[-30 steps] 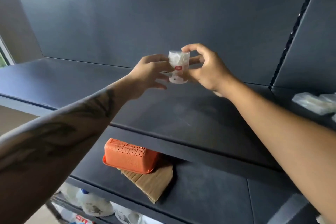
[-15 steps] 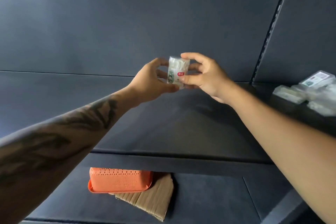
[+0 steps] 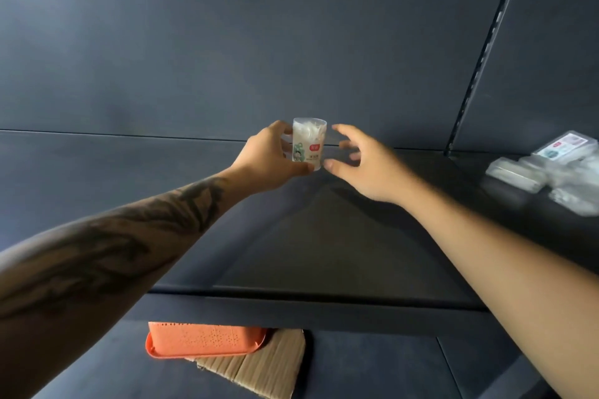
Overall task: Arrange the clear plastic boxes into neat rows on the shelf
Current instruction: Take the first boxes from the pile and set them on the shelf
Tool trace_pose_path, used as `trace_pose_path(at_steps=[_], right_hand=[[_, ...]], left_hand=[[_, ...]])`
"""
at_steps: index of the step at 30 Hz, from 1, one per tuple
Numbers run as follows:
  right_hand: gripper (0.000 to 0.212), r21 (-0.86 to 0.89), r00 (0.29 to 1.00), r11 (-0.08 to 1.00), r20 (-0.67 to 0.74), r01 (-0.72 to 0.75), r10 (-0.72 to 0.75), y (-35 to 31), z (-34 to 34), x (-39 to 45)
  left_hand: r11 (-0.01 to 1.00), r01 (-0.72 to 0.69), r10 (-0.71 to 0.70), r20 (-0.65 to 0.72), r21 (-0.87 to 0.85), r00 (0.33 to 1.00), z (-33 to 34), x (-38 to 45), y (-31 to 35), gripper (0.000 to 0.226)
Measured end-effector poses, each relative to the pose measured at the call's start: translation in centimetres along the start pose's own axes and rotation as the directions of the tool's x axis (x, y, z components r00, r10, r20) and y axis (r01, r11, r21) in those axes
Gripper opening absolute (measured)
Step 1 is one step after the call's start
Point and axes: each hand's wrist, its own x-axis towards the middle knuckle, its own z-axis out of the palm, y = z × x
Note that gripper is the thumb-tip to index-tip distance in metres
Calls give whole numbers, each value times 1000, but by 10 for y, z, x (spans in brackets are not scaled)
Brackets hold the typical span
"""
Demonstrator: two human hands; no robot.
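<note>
Dark shelf (image 3: 356,253); left hand (image 3: 270,160) grips one box (image 3: 308,147).

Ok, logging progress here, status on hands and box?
Left hand grips clear box, upright at the shelf back. Right hand open beside it, not gripping. Nothing in the way; more boxes piled far right.

The left hand (image 3: 272,159) grips an upright clear box (image 3: 309,147) at the far middle of the dark shelf (image 3: 129,172). The right hand (image 3: 366,168) hangs just right of it, fingers spread, apart from it. More clear boxes (image 3: 547,168) lie far right. An orange basket (image 3: 204,338) sits on cardboard (image 3: 269,369) on the lower shelf, near.
</note>
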Motion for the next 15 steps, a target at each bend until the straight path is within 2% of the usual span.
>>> trace_pose_path(at_steps=[2, 4, 11, 15], right_hand=[[76, -246, 997, 969, 69, -14, 32, 13, -5, -4], [81, -382, 990, 924, 123, -20, 73, 21, -10, -8], [89, -530, 969, 846, 179, -53, 173, 33, -10, -13], [98, -502, 969, 861, 157, -86, 188, 44, -5, -16]], left_hand=[[999, 28, -27, -17, 19, 999, 0, 8, -4, 69], [999, 38, -38, -31, 27, 999, 0, 17, -8, 69], [995, 81, -78, -55, 55, 995, 9, 43, -19, 69], [989, 106, -100, -70, 102, 993, 13, 59, -30, 71]])
